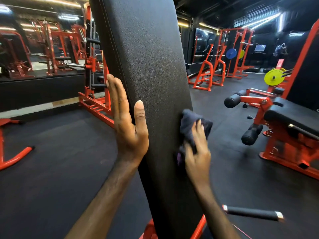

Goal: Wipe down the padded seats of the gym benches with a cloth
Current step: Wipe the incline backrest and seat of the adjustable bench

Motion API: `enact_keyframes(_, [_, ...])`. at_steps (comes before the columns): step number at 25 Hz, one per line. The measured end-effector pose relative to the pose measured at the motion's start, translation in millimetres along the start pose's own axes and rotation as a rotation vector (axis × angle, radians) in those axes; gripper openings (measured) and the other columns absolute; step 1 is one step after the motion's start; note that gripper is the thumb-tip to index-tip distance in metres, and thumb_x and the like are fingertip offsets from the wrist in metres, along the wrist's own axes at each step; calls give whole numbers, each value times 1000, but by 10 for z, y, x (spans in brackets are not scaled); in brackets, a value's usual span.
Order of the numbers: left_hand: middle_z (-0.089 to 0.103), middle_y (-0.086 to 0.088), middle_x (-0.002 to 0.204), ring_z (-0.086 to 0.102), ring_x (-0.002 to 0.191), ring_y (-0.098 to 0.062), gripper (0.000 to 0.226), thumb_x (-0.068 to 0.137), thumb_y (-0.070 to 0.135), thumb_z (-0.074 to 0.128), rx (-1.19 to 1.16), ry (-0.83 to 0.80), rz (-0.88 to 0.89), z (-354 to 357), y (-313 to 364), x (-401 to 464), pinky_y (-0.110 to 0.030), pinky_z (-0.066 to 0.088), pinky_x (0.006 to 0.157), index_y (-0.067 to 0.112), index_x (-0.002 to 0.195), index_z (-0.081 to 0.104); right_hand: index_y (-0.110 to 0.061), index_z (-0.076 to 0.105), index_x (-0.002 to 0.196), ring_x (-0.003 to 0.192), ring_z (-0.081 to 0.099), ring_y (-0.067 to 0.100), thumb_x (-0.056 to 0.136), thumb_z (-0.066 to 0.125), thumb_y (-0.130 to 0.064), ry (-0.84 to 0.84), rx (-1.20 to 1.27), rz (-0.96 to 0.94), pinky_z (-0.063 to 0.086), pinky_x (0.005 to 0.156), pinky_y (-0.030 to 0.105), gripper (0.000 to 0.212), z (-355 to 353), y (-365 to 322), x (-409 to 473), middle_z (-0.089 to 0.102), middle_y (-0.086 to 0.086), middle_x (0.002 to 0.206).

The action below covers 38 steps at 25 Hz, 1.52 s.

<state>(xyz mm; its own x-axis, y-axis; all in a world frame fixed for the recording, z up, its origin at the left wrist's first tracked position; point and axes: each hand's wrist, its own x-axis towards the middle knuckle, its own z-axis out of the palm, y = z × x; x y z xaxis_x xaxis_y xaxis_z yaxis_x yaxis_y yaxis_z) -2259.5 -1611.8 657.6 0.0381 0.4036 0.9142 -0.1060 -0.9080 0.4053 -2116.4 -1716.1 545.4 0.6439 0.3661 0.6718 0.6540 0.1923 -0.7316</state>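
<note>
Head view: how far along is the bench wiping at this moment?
In hand: the right hand grips a dark cloth against the right edge of the upright black pad, while the left hand rests flat on its left edge. Done: cannot tell, since no wiped area shows on the pad. Left: probably the bench with roller pads to the right, which nobody is touching.

One head-worn view looks forward and down, close on the upright bench pad [148, 75].
</note>
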Motion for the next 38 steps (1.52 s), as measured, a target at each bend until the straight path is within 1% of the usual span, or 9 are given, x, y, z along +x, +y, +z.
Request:
enact_keyframes(2, [6, -26, 176, 4, 166, -37, 62, 113, 9, 43, 3, 6, -12, 3, -12, -14, -50, 8, 136, -10, 165, 16, -15, 46, 159, 162, 24, 16, 92, 65, 13, -21, 26, -16, 25, 130, 59, 75, -11, -6, -455, 34, -4, 172])
enact_keyframes(9, [6, -25, 177, 4, 166, -37, 61, 115, 14, 39, 66, 30, -46, 21, 2, -126, -60, 10, 133, -8, 166, 14, -12, 45, 160, 162, 22, 13, 97, 64, -6, 74, 51, 113, 23, 132, 49, 65, 76, -156, 23, 36, -5, 170])
enact_keyframes(12, [7, -27, 176, 5, 166, -38, 60, 114, 10, 38, 77, 26, -40, 35, 8, -231, -57, 9, 134, -10, 165, 15, -19, 45, 160, 162, 22, 15, 94, 64, -3, 5, 92, -10, 20, 132, 44, 70, 124, -371, -699, 33, -9, 172])
enact_keyframes(16, [8, -29, 175, 6, 166, -38, 59, 113, 10, 37, 88, 27, -39, 30, 25, -301, -46, 8, 135, -11, 164, 16, -13, 46, 160, 163, 21, 15, 93, 61, -5, 27, 39, -19, 23, 131, 54, 69, 123, -271, -113, 33, -6, 172])
enact_keyframes(19, [8, -29, 175, 7, 166, -38, 59, 113, 10, 37, 89, 29, -38, 29, 20, -299, -51, 11, 135, -12, 164, 15, -15, 45, 160, 163, 20, 16, 94, 61, -3, 9, 44, 5, 22, 131, 54, 69, 119, -328, -126, 32, -4, 172])
enact_keyframes(23, [8, -30, 175, 8, 166, -40, 59, 112, 9, 36, 101, 31, -30, 50, 1, -307, -57, 13, 134, -13, 163, 16, -5, 51, 154, 160, 28, 33, 87, 67, 8, -91, 45, -215, 27, 128, 55, 70, 82, -456, -1069, 36, 6, 171])
enact_keyframes(31, [5, -31, 175, 4, 166, -41, 60, 112, 8, 35, 105, 1, -41, 24, 33, -365, -57, 10, 134, -13, 164, 12, 1, 48, 153, 160, 27, 39, 91, 62, 6, -179, -28, -327, 25, 130, 51, 64, 27, -302, -916, 35, 14, 170])
enact_keyframes(35, [5, -27, 176, 4, 166, -36, 62, 111, 9, 35, 111, 8, -42, 46, 69, -513, -52, 10, 135, -10, 164, 11, 4, 51, 150, 158, 30, 44, 90, 64, 6, -139, -49, -291, 30, 125, 60, 62, -61, -109, -1277, 37, 15, 169])
enact_keyframes(38, [5, -29, 175, 4, 166, -38, 61, 112, 11, 34, 127, -1, -58, 39, 71, -482, -55, 11, 135, -12, 164, 12, 0, 45, 156, 162, 24, 35, 84, 61, 16, -155, -4, -231, 22, 131, 50, 75, 73, -437, -749, 33, 12, 172])
